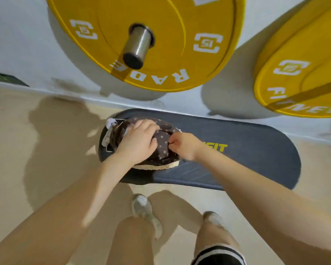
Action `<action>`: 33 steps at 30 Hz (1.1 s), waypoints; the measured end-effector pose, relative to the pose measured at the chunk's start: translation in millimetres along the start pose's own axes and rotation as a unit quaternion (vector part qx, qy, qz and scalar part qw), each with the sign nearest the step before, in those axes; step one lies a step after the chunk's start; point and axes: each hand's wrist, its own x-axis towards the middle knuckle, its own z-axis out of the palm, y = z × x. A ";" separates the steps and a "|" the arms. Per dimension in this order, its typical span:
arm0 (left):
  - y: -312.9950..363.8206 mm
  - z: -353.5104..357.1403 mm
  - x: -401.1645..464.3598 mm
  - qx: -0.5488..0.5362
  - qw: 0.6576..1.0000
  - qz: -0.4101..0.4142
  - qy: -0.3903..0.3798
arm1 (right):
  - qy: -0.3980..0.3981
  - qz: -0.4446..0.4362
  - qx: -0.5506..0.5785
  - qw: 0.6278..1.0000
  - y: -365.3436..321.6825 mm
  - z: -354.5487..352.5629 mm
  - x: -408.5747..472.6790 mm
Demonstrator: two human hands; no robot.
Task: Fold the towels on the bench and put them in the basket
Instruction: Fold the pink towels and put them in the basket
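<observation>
The brown towel (163,145) looks soft and limp; take it by an edge. The right hand (184,146) pinches its edge. The left hand (137,140), fingers curled over it, presses it into the basket (157,166).

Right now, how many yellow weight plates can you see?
2. The first plate is on the steel sleeve at top centre; the second plate is at upper right, cut off by the frame. More may hide behind them.
</observation>
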 end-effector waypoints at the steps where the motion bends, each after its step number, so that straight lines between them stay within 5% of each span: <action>1: 23.9 -18.6 1.7 0.003 0.999 0.023 -0.030 | -0.013 0.019 -0.014 1.000 0.6 -18.6 -26.8; 4: 103.5 -68.7 5.5 0.020 0.988 0.107 -0.106 | -0.014 0.096 -0.019 0.995 6.6 -67.0 -106.1; 9: 234.7 -105.2 14.9 0.050 0.956 0.230 -0.177 | 0.109 0.200 0.079 0.971 40.5 -103.3 -236.7; 18: 494.1 -40.3 -86.6 0.060 0.870 0.413 -0.260 | 0.199 0.368 0.222 0.881 178.0 -19.1 -521.0; 25: 660.6 23.4 -198.9 0.033 0.858 0.420 -0.293 | 0.307 0.434 0.244 0.811 255.2 25.7 -726.1; 33: 805.6 71.2 -233.6 0.044 0.828 0.465 -0.309 | 0.409 0.446 0.287 0.743 341.0 39.8 -836.3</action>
